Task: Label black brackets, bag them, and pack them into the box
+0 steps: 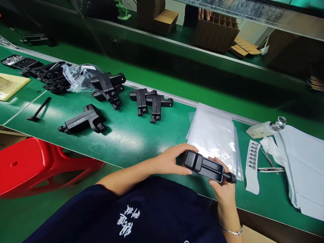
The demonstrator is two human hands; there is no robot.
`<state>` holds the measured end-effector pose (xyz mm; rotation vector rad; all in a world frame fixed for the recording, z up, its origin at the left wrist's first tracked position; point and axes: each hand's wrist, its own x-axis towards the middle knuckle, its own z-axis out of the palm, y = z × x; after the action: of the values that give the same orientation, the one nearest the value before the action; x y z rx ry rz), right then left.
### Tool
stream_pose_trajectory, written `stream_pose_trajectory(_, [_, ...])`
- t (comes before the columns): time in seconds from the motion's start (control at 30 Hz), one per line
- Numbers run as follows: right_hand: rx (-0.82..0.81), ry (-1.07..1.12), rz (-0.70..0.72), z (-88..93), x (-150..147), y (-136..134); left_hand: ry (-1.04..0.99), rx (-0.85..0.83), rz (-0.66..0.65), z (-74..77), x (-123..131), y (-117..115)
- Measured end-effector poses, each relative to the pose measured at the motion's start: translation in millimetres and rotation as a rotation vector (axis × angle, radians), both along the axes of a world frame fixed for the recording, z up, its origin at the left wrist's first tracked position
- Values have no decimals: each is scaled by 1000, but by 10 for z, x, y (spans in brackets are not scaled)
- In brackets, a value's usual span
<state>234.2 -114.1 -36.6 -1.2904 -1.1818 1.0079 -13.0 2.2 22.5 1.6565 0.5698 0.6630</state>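
Both my hands hold one black plastic tool part just above the near edge of the green bench. My left hand wraps its thick left end, fingers curled over the top. At the narrow right end my right hand grips it from below, thumb on its underside. A stack of clear plastic bags lies flat just beyond the part.
Similar black parts lie on the bench: one marked BOSCH, a pair, a heap, and a bagged pile. To the right are a label strip, tweezers, a bottle and white cloth. A red stool stands at left.
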Motion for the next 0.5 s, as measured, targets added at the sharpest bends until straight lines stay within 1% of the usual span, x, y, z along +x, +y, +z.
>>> stream_pose_trajectory(0.13, [-21,-48,-15,60,3,-15,-37,-2,-15,-24,3,11])
stream_pose_trajectory(0.3, [-18,-63,-16,90,-19,16,-43,25,-21,-41,-20,32])
stream_pose_trajectory(0.37, [-11,-89,-17,129,-50,19,-60,31,-37,-92,-53,49])
stream_pose_trajectory(0.5, [32,-219,-1,286,-144,11,-185,20,-113,-258,-171,88])
